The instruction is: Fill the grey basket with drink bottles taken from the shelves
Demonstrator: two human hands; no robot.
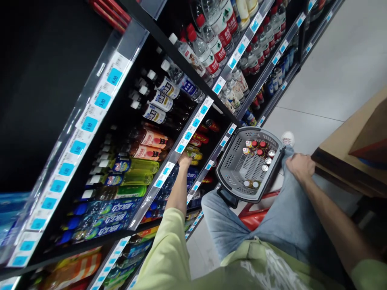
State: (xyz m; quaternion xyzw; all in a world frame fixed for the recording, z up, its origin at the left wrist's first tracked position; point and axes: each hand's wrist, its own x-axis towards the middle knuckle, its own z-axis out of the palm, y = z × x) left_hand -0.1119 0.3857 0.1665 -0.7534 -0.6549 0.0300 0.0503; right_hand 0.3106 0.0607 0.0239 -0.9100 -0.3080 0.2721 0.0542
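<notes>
My left hand (184,160) reaches between two shelf levels, beside yellow-green cans (194,155). Its fingers are mostly hidden there, so I cannot see whether they grip a can. Curled at my knee, my right hand (300,166) looks closed, with nothing visible in it. Just to its left stands a grey shopping basket (225,171) with perforated walls. Inside the basket are several red-capped bottles (260,152), small bottles with pink and white tops (247,147), silver-topped cans (267,161) and white-capped drinks (251,184).
Shelves of bottled drinks fill the left side, with price strips (102,100) along their edges. Red-capped water bottles (208,60) stand farther along. A wooden display stand (344,133) is on the right. Something red (254,219) lies between my legs, under the basket.
</notes>
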